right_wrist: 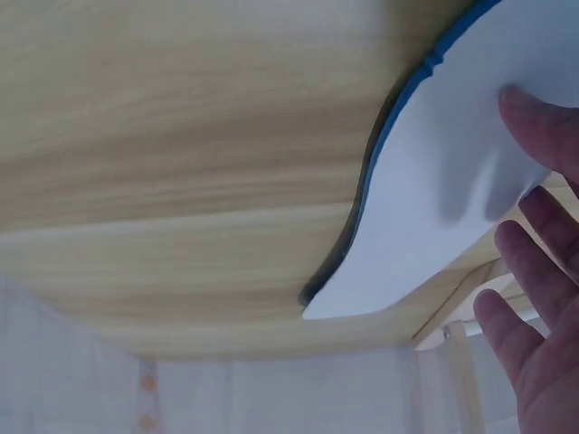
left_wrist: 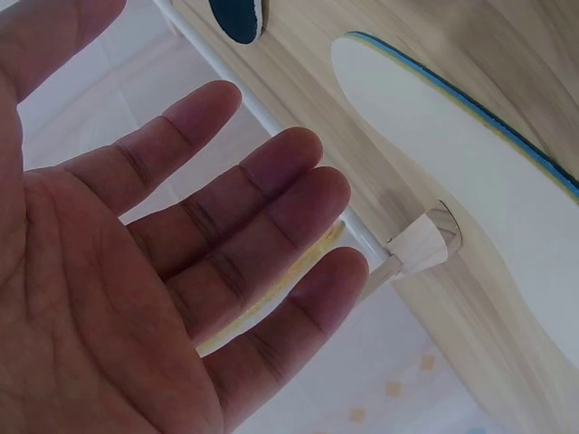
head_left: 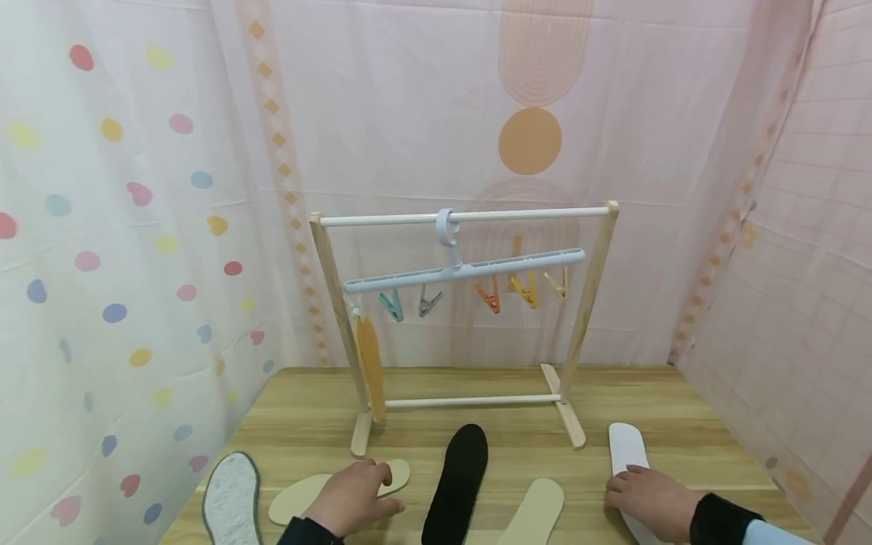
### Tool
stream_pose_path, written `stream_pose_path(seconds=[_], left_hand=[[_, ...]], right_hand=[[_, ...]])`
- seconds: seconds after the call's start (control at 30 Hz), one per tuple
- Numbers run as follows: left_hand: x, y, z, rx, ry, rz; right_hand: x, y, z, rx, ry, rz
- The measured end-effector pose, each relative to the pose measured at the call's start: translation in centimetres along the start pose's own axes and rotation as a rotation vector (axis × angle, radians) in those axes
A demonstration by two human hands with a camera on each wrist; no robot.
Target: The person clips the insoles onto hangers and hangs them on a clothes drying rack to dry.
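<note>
In the head view my left hand (head_left: 350,498) hovers over a cream insole (head_left: 294,499), hiding its middle. The left wrist view shows that hand's fingers loosely spread with nothing in them, and the insole (left_wrist: 470,145) with its blue edge lies beyond. At the right, my right hand (head_left: 650,499) is over a white insole (head_left: 627,445). From the right wrist the thumb overlaps the white, blue-edged insole (right_wrist: 425,199), while the other fingers extend past its side. A black insole (head_left: 458,481) and another cream insole (head_left: 534,511) lie between the hands.
A small drying rack (head_left: 470,218) stands behind the insoles. From its top bar hangs a light blue hanger (head_left: 409,278) with several coloured clips; yellow-orange insoles (head_left: 371,363) dangle at its left end. A grey fuzzy insole (head_left: 232,496) lies at the far left of the wooden table (head_left: 518,424).
</note>
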State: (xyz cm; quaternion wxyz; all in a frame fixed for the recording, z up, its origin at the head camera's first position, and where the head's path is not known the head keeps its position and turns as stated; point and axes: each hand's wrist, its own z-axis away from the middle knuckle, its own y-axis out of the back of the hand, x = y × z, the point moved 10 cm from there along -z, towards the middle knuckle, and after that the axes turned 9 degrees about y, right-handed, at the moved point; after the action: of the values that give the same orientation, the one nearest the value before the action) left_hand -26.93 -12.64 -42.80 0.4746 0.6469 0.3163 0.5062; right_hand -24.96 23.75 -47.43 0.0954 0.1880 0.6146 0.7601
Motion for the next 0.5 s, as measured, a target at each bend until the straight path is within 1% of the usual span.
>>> stream_pose_path(seconds=[0.07,0.2,0.27,0.33,0.5], left_hand=[[0.1,-0.1,0.0,-0.002,-0.004,-0.002],[0.4,-0.1,0.0,0.001,-0.025,-0.013],[0.6,-0.2,0.0,-0.002,-0.028,-0.015],[0.6,-0.2,0.0,-0.002,-0.028,-0.017],[0.8,-0.3,-0.2,-0.010,-0.025,-0.023]], right_hand=[[0.2,0.0,-0.1,-0.023,-0.018,0.021],[0.2,0.0,-0.4,-0.044,-0.027,0.063],[0.3,0.0,-0.3,-0.043,-0.018,0.089],[0.6,-0.1,-0.3,-0.058,-0.024,0.091],[1.3,-0.4,0.1,-0.095,-0.069,0.085]])
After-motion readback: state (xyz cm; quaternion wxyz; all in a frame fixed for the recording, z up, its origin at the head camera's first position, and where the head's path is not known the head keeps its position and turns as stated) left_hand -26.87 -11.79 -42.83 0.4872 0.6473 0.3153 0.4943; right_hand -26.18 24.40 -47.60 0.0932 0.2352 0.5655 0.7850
